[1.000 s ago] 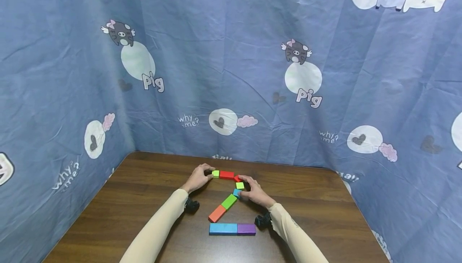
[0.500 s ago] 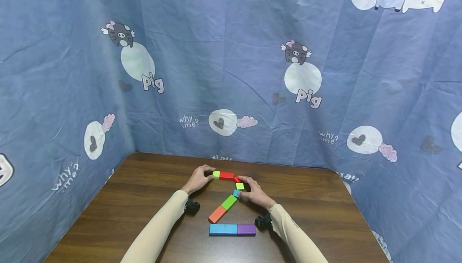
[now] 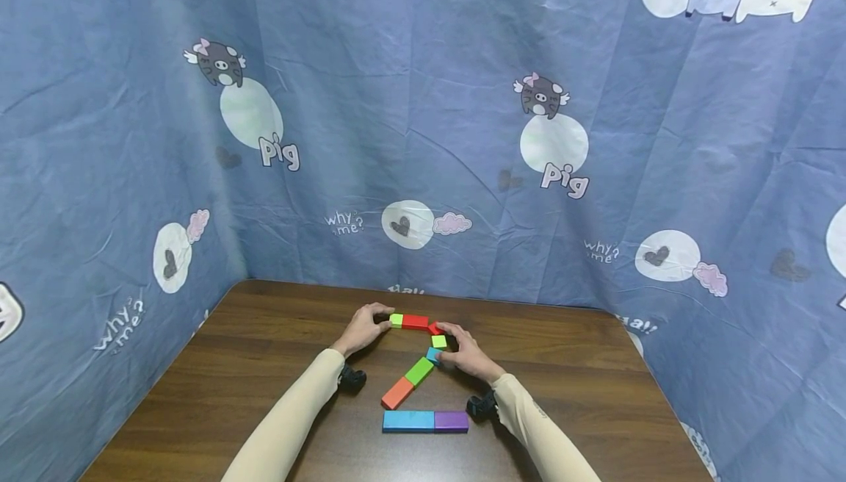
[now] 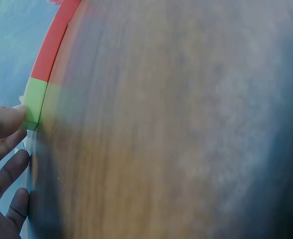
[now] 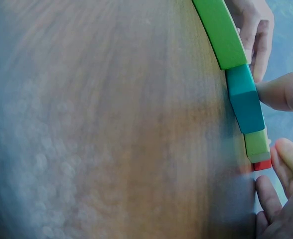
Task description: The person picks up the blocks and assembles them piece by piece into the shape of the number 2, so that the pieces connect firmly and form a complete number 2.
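My left hand [image 3: 362, 328] pinches the left end of a yellow-green cube [image 3: 396, 320] between thumb and index finger. In the left wrist view its thumb lies on that yellow-green cube [image 4: 35, 100], beside a red block [image 3: 416, 322]. My right hand [image 3: 471, 355] sits right of a bent run: a small red block [image 3: 434, 328], another yellow-green cube [image 3: 439, 341] and a blue block [image 3: 432, 355]. In the right wrist view its thumb touches the blue block [image 5: 245, 99]. Its index finger reaches along the run to the small red block, partly covering it in the head view.
A green block [image 3: 419, 372] and an orange block [image 3: 398, 392] continue the run diagonally toward the front left. Apart from it, a long blue block [image 3: 408, 421] and a purple block [image 3: 452, 422] lie end to end. A patterned curtain [image 3: 463, 159] borders the wooden table [image 3: 568, 408].
Both hands keep their places at the blocks. Only a very slight shift of the whole head view shows; the blocks stay in the same arrangement.
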Tool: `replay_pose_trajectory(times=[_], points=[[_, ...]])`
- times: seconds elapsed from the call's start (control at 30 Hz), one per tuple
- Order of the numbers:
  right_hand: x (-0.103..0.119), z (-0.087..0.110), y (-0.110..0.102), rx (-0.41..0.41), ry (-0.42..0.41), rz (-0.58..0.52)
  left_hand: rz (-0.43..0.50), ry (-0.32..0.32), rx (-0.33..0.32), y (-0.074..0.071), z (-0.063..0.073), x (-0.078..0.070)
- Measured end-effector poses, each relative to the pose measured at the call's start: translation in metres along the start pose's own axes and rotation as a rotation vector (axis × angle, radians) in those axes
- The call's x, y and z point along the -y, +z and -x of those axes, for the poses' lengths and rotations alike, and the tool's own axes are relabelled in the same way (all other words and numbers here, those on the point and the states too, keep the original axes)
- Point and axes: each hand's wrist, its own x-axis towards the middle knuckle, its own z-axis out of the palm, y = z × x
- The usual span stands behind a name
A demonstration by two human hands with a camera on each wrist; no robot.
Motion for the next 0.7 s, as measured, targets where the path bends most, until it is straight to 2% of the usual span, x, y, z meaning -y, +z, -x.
replay_pose_trajectory(times=[0.17,0.4,0.7], points=[[-0.001,-0.001,-0.001,-0.012,0.012,-0.035,0.018,-0.013,-0.005,0.0,0.001,0.001],[-0.003,0.0,-0.001,-0.1,0.035,-0.239,0.01,-0.013,-0.006,0.001,0.002,0.001],[0.034,0.011,-0.011,-0.059,0.016,-0.258,0.027,-0.033,-0.003,0.0,0.002,-0.001]])
